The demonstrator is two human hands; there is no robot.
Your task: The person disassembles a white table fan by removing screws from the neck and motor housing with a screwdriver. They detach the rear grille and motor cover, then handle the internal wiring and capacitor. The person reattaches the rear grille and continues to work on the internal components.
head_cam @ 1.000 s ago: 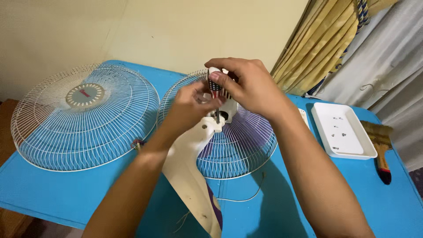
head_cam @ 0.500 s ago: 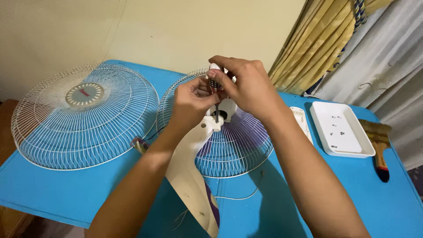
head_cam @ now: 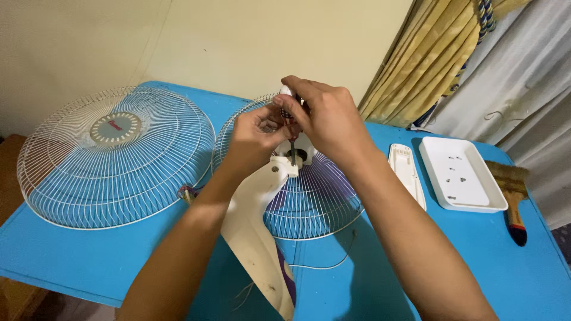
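Note:
My right hand (head_cam: 326, 119) grips the handle of a screwdriver (head_cam: 291, 132) that stands upright, its shaft pointing down into the white fan body (head_cam: 256, 220) at the hub. My left hand (head_cam: 257, 137) is closed around the same screwdriver lower down, beside the right. Under the fan body lies a round white wire fan guard (head_cam: 315, 196), flat on the blue table (head_cam: 95, 261). The screwdriver's tip is hidden in the hub hole.
A second wire guard (head_cam: 116, 157) with a round centre badge lies at the left. To the right are a narrow white cover (head_cam: 407, 172), a white tray (head_cam: 461, 178) with a few small screws, and a paintbrush (head_cam: 511, 196). Curtains hang at the back right.
Both hands have stayed at the hub on the screwdriver, with small finger shifts around its handle. The view has shifted slightly; nothing else moved.

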